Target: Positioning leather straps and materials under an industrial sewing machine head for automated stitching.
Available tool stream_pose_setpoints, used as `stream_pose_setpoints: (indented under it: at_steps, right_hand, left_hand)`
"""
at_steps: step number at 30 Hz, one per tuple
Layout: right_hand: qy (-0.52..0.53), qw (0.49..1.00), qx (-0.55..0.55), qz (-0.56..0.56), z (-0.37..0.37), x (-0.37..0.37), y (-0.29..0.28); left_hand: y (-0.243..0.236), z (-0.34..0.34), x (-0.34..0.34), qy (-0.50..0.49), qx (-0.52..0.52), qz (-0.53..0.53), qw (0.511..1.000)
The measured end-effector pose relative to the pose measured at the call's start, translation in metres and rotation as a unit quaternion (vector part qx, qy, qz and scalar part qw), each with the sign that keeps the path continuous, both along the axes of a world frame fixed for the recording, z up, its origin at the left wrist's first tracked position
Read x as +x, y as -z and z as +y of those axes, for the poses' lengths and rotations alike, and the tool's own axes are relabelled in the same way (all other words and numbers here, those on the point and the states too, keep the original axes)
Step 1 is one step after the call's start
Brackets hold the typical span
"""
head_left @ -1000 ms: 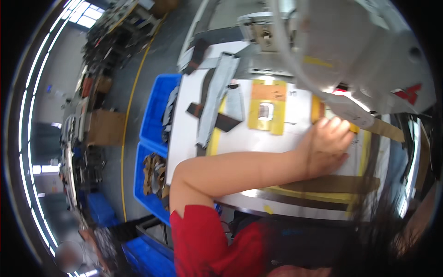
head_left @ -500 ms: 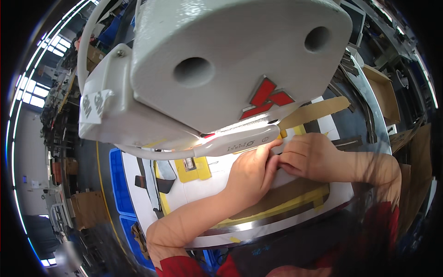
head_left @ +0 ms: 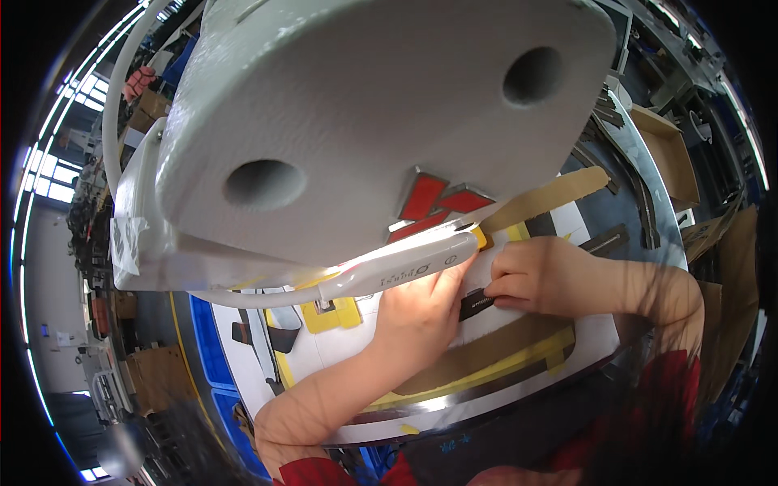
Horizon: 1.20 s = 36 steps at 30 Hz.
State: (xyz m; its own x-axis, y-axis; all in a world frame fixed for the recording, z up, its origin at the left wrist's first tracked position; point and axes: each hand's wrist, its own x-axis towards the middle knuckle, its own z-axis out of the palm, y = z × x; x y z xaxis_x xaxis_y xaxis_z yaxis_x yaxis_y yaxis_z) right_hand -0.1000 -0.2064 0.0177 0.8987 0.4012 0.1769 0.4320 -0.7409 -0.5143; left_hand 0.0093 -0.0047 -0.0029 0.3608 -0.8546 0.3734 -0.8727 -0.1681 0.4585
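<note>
The large white sewing-machine head (head_left: 365, 113) fills the upper middle, with a white lamp (head_left: 389, 267) along its lower front. My left hand (head_left: 413, 312) reaches under the lamp beside a dark zipper strip (head_left: 474, 303); its fingertips are hidden. My right hand (head_left: 535, 275), fingers curled, grips that strip near its right part. A tan board (head_left: 551, 194) angles out behind my hands. Nearer me lies a brown and yellow template (head_left: 478, 356). To the left, a yellow plate (head_left: 340, 317) rests on the white work surface (head_left: 324, 356).
Blue bins (head_left: 209, 340) stand left of the table, beside layered dark strips (head_left: 275, 328). More long strips (head_left: 640, 194) lie at the right edge, near an open cardboard box (head_left: 673, 154). A cardboard box (head_left: 154, 373) sits beyond the aisle at left.
My view swung onto the machine head, which now fills the top. My right hand came into view beside my left. Since half a second ago a dark zipper strip has appeared between my hands.
</note>
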Motion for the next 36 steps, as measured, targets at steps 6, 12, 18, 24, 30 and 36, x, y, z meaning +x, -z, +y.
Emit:
stream_pose_setpoints:
  at_steps: [6, 12, 18, 24, 30, 36]
  right_hand:
    - [0.094, 0.98, -0.072, -0.161, -0.027, 0.033, -0.005]
    - [0.111, 0.986, -0.052, -0.116, -0.027, 0.037, 0.005]
    - [0.124, 0.986, -0.013, -0.108, -0.025, 0.035, 0.005]
    - [0.141, 0.987, 0.025, -0.071, -0.021, 0.033, 0.005]
    - [0.152, 0.982, 0.013, -0.111, -0.018, 0.035, 0.009]
    - [0.151, 0.981, 0.018, -0.12, -0.019, 0.037, 0.01]
  left_hand:
    - [0.002, 0.001, 0.009, -0.025, -0.027, -0.037, 0.999]
    - [0.001, 0.001, 0.007, -0.05, 0.068, -0.076, 0.994]
    - [0.004, 0.002, 0.006, -0.044, 0.074, -0.096, 0.992]
    - [0.005, 0.003, 0.005, -0.042, 0.077, -0.116, 0.989]
    - [0.007, 0.004, 0.009, -0.035, 0.065, -0.111, 0.991]
    - [0.008, 0.004, 0.011, -0.033, 0.069, -0.125, 0.989]
